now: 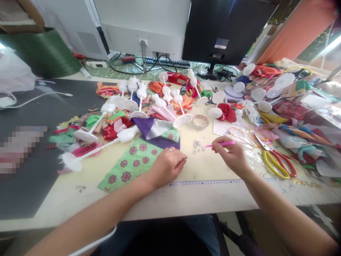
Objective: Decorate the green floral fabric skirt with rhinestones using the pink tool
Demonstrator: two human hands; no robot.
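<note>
My right hand (231, 156) pinches a slim pink pen-like stick (226, 143), its tip at a small heap of shiny rhinestones (197, 145) on the table. My left hand (170, 165) lies loosely curled at the edge of green flower-printed fabric (136, 163); whatever its fingers may hold is hidden. The green fabric joins a purple striped piece (157, 137) around a white miniature mannequin (129, 134). This mannequin lies on its side, with its round base (71, 161) towards the left.
Several more white mannequins in coloured cloth lie behind, near a tape roll (200, 121). Yellow-and-red scissors (277, 161) rest at right beside clear plastic bags (254, 158). A ruler strip (202, 182) runs along the front. Monitors (213, 32) stand at the back.
</note>
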